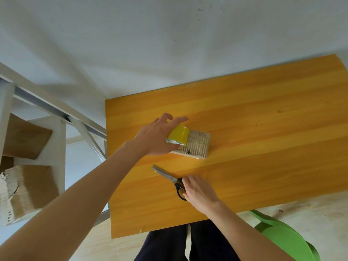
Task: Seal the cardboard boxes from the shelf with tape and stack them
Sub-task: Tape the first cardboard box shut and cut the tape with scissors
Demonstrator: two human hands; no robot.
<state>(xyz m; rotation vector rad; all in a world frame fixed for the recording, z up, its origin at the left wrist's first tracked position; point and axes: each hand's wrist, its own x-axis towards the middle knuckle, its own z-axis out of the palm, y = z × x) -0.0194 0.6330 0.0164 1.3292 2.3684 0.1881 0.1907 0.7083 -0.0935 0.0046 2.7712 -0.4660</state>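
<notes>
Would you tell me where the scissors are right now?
Head view: the scissors lie on the wooden table, handles under the right hand, nearer the person than the tape roll.

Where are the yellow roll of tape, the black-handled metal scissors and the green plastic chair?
yellow roll of tape (178,133): head view, on its yellow outer band.
black-handled metal scissors (163,173): head view, on the blades.
green plastic chair (282,237): head view, on its seat.

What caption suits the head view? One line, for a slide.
Left hand holds yellow tape roll over a cardboard piece on the wooden table; right hand grips scissors.
</notes>
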